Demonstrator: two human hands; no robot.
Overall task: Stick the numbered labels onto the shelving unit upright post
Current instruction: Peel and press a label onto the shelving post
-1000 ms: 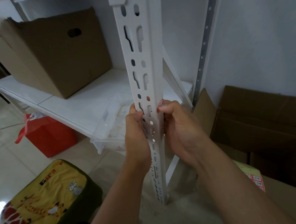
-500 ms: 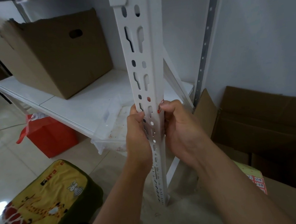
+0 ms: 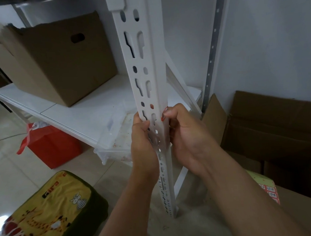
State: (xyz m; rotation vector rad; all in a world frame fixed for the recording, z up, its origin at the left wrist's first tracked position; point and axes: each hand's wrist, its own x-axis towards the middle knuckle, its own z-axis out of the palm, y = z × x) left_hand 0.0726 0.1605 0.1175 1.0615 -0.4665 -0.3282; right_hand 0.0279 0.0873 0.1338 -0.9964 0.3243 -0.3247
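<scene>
Upright post [image 3: 143,67]: white, slotted, standing directly before you.
Left hand [image 3: 144,148]: your fingers curl round the post's left edge.
Right hand [image 3: 187,137]: your thumb and fingers pinch a red-printed label [image 3: 164,114] against the post's right corner.
Label sheet [image 3: 269,191]: lower right, on a cardboard box.

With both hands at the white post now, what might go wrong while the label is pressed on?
1. The label shows only as red slivers under the right hand's thumb at the upright post's corner edge; it may crease or sit crooked.
2. It lies close to the slots, so part may bridge a hole and stick poorly.
3. The left hand's fingers rest against the slotted face, whose edges may scrape.
</scene>
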